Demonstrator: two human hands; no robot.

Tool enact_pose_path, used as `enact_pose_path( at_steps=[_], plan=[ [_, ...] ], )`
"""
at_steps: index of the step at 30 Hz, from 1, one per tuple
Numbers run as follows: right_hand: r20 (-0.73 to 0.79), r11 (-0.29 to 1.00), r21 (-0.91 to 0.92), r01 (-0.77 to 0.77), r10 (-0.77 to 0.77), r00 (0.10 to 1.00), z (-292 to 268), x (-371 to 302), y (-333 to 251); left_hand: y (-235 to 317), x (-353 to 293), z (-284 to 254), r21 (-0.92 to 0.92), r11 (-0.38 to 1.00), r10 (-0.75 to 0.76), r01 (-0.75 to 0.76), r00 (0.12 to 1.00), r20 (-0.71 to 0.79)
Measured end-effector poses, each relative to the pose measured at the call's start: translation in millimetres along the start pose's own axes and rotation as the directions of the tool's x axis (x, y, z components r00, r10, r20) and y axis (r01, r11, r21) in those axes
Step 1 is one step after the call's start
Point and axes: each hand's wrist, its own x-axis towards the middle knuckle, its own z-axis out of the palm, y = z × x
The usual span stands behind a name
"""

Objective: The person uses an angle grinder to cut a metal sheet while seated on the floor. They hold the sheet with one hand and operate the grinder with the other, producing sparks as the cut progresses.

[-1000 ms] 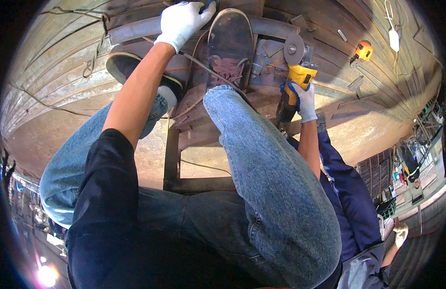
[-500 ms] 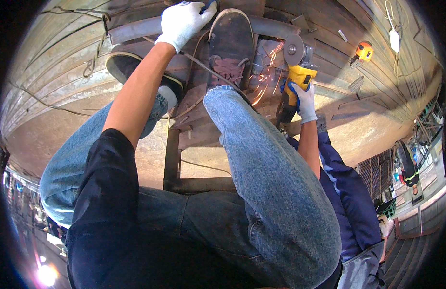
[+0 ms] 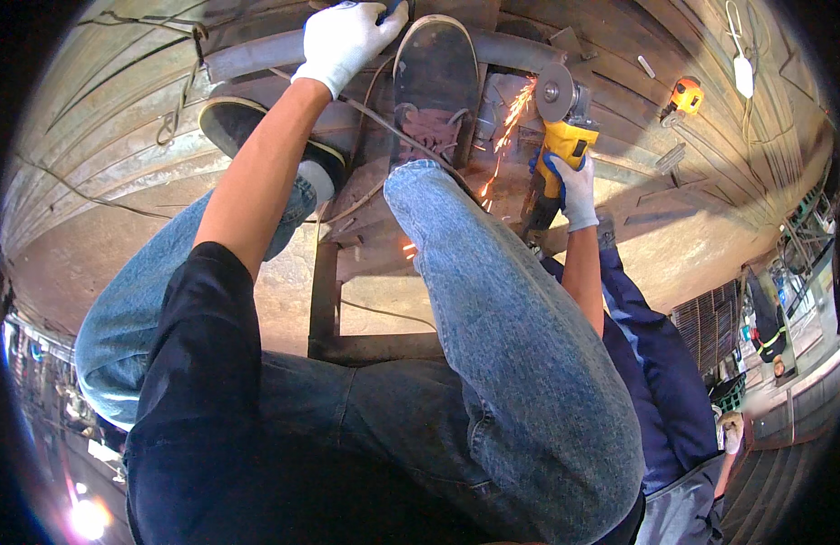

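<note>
Head view: my white-and-blue-gloved right hand [image 3: 577, 193] grips a yellow-and-black angle grinder [image 3: 566, 143], right of my black shoe [image 3: 435, 68].
Grinder: round grey disc [image 3: 554, 94] upright, orange sparks [image 3: 504, 136] streaming.
Left hand [image 3: 345, 44]: white-gloved, at top edge; grip I cannot tell.

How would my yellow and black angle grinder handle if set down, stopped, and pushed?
Probably stiff and heavy for its size: the yellow and black angle grinder has a chunky body and metal-looking head. It may rock rather than roll, since its outline is uneven. The round grey disc looks exposed, so a knock might damage it.
</note>
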Motion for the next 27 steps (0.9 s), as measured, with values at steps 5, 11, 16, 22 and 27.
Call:
enact_pose_path(
  at_steps=[5,11,16,22,27],
  plan=[
    [-0.003,1.0,0.012,-0.027,0.027,1.0,0.2,1.8,0.6,-2.1,-2.4,0.7,0.076,0.993,0.084,-0.085,0.996,0.016],
    [-0.003,0.997,0.032,-0.065,0.065,0.998,-3.6,4.4,3.9,-4.6,-3.7,0.4,0.167,0.966,0.21,-0.198,0.976,-0.056],
    [-0.002,0.999,0.015,-0.039,0.039,0.999,-2.7,4.9,1.1,-5.5,-4.8,0.8,0.178,0.964,0.204,-0.196,0.979,-0.026],
    [-0.003,0.997,0.06,-0.039,0.039,0.999,-1.4,4.3,0.4,-7.0,-2.9,4.6,0.159,0.965,0.218,-0.207,0.974,-0.056],
    [-0.03,0.998,-0.058,-0.008,0.007,1.0,-2.3,7.7,1.9,-8.2,-4.8,6.5,0.202,0.957,0.227,-0.21,0.972,-0.066]
  ],
)
